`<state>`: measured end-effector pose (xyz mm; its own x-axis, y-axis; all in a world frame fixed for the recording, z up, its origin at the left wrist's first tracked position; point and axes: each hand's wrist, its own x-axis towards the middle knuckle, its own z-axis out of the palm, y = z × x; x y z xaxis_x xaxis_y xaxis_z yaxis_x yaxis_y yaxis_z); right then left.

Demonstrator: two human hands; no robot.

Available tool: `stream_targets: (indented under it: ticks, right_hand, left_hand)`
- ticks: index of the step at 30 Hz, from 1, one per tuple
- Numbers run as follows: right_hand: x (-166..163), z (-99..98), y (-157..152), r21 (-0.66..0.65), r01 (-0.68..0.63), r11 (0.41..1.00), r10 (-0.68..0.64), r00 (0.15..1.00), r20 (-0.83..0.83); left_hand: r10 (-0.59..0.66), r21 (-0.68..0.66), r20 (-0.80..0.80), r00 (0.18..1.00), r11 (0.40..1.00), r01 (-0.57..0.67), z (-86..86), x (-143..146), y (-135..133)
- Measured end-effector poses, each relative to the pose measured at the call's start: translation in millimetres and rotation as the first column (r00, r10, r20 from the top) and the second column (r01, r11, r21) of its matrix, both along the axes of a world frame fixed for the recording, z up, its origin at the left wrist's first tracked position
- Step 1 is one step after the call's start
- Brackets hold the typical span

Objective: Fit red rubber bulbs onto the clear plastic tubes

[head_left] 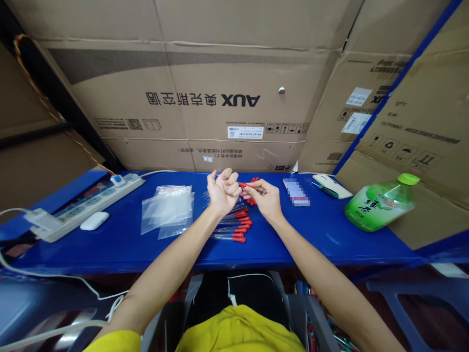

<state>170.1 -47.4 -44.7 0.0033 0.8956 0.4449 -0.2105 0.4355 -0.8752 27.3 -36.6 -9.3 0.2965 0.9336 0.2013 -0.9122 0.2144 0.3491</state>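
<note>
My left hand (222,189) is raised palm-up over the blue table (120,244), fingers curled around thin clear tubes. My right hand (264,196) is beside it, fingers pinched on a red-capped tube (246,185) that reaches toward the left hand. Under both hands lies a row of clear tubes with red caps (237,227). More red caps (252,199) show just behind the right hand.
Clear plastic bags (169,209) lie left of the tubes. A power strip (82,205) and a white mouse-like object (94,220) sit at far left. A phone (295,191), a pen (325,190), a white case (333,186) and a tipped green bottle (379,203) lie to the right. Cardboard boxes (220,98) wall the back.
</note>
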Motion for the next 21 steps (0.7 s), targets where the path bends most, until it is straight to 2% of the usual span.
stream_targets:
  ticks: [4,15,21]
  right_hand:
    - [0.6,-2.0,1.1,-0.005,0.006,1.000,-0.006,1.000,0.021]
    - [1.4,-1.5,0.6,-0.007,0.004,1.000,-0.004,0.999,0.037]
    - [5.4,-1.0,3.0,0.013,-0.012,1.000,0.012,0.998,0.065]
  left_hand:
    - [0.002,0.054,-0.031,1.000,0.999,0.000,-1.4,-0.7,0.6]
    - [0.020,0.032,-0.069,0.997,0.999,-0.018,-0.3,0.1,-0.1]
    - [0.014,0.077,-0.131,0.991,0.997,-0.003,3.2,-3.2,0.8]
